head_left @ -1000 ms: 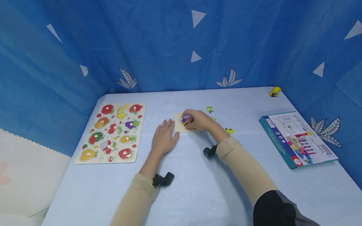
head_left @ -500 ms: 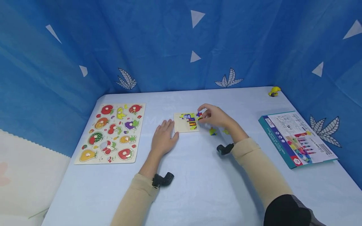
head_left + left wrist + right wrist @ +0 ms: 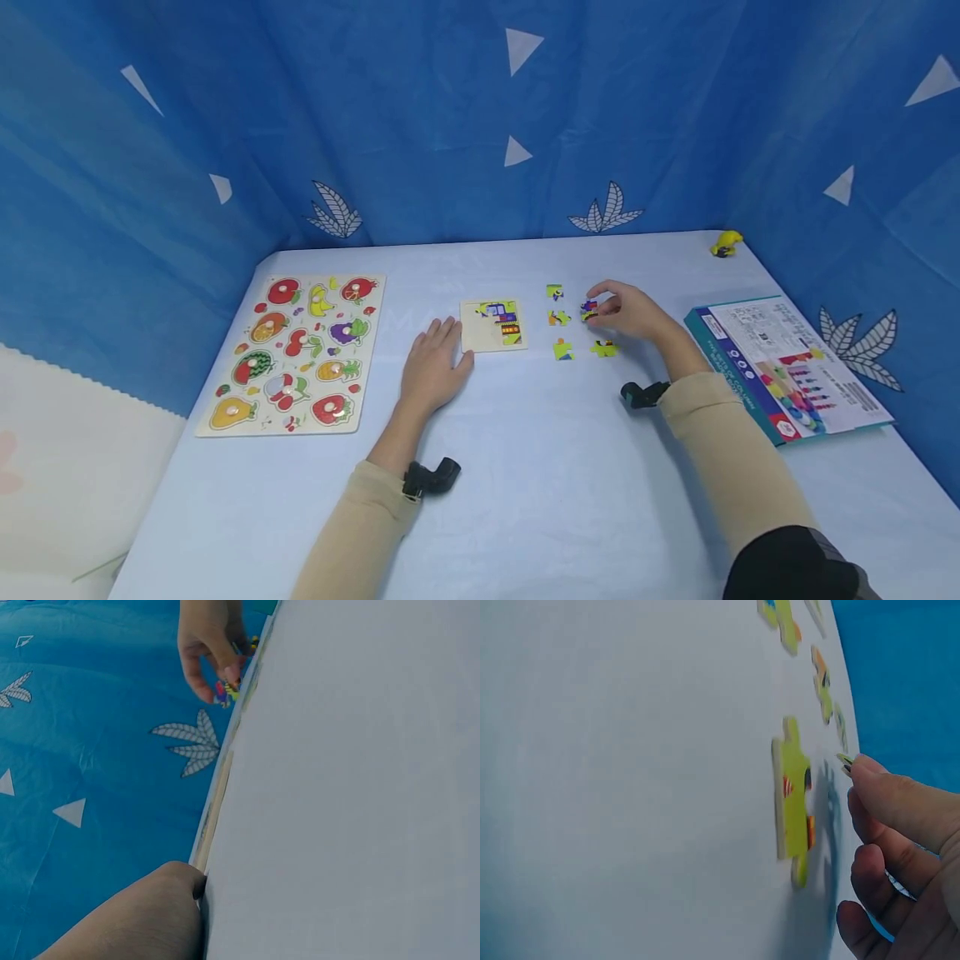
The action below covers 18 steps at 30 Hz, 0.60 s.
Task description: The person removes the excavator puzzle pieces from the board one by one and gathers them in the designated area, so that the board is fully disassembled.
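Note:
My right hand pinches a purple, red and yellow jigsaw piece between thumb and fingers, right of the small puzzle tray. In the right wrist view only a thin edge of that jigsaw piece shows at the fingertips. My left hand lies with straight fingers on the table beside the tray's left edge; whether it touches the tray I cannot tell. The small wooden puzzle tray holds joined pieces along its top and right, with bare wood at lower left. Loose yellow-green pieces lie between tray and right hand.
A wooden fruit puzzle board lies at the left of the white table. To the right sits a teal-edged box. A small yellow toy stands in the far right corner. Blue cloth hangs behind.
My right hand has lifted the jigsaw piece off the small tray and carried it rightward, past the loose pieces. The left hand has stayed in place.

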Each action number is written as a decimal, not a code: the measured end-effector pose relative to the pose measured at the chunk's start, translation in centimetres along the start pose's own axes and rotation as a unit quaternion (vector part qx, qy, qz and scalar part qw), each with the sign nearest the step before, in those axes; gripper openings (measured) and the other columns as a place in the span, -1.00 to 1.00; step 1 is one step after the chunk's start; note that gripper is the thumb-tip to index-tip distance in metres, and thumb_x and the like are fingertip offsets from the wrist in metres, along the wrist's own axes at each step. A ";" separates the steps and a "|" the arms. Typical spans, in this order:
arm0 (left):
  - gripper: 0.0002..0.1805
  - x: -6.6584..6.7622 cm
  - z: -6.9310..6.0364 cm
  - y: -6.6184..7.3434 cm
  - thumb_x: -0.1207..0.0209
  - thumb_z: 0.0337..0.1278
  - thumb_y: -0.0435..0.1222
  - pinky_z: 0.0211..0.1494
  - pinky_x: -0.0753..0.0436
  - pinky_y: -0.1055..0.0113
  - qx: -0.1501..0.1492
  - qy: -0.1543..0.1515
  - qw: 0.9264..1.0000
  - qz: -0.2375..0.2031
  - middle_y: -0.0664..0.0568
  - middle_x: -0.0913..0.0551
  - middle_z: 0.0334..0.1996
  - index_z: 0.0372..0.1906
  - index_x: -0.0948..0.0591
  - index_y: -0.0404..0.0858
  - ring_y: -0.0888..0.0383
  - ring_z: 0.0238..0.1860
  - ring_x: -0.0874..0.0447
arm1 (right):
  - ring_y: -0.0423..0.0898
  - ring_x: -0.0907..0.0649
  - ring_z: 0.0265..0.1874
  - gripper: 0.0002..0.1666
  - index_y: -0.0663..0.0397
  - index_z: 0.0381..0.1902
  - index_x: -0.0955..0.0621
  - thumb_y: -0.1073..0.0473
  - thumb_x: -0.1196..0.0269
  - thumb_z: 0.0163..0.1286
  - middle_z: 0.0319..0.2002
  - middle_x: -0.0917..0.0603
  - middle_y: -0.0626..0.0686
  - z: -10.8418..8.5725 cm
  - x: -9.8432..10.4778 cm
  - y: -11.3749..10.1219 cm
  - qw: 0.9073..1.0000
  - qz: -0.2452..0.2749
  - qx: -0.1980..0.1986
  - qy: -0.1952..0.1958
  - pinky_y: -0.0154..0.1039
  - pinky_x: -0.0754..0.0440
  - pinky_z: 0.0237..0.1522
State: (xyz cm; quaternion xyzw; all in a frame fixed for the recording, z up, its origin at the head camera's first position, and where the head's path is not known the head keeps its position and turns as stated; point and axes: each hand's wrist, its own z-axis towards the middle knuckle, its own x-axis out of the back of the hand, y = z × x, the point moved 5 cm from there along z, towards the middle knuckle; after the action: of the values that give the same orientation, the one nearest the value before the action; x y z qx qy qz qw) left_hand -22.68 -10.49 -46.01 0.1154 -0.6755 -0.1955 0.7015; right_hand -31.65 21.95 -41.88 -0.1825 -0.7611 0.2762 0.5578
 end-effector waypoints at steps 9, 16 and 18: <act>-0.28 0.0 0.0 0.1 0.07 0.40 0.07 0.65 0.05 0.04 0.001 -0.003 1.000 -0.001 0.03 -0.14 0.58 0.54 -0.21 -0.16 0.03 0.62 0.09 | 0.06 -0.55 -0.14 -0.39 -0.02 0.25 -0.49 0.04 -0.41 0.28 -0.14 -0.65 0.15 0.1 0.3 1.6 1.000 -0.009 -0.013 -0.005 -0.14 -0.53 -0.09; -0.27 0.0 -0.1 0.1 0.06 0.39 0.07 0.65 0.04 0.03 0.000 0.001 1.000 -0.002 0.01 -0.14 0.57 0.54 -0.21 -0.17 0.02 0.62 0.08 | 0.06 -0.51 -0.14 -0.44 -0.01 0.24 -0.50 0.08 -0.37 0.32 -0.13 -0.59 0.13 0.3 0.1 1.6 1.000 -0.019 0.012 -0.009 -0.13 -0.47 -0.10; -0.27 0.1 -0.1 0.1 0.05 0.39 0.07 0.65 0.04 0.03 0.000 0.003 1.000 -0.004 0.01 -0.15 0.57 0.54 -0.22 -0.17 0.01 0.62 0.07 | 0.06 -0.50 -0.13 -0.45 -0.02 0.24 -0.50 0.08 -0.36 0.33 -0.11 -0.57 0.12 0.3 0.0 1.5 1.000 -0.021 0.013 -0.010 -0.14 -0.46 -0.12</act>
State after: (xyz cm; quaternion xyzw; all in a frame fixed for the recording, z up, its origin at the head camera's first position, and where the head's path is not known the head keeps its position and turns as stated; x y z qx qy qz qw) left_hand -22.58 -10.46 -45.94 0.1190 -0.6728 -0.1976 0.7030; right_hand -32.01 23.10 -42.90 -0.1562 -0.7668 0.2759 0.5582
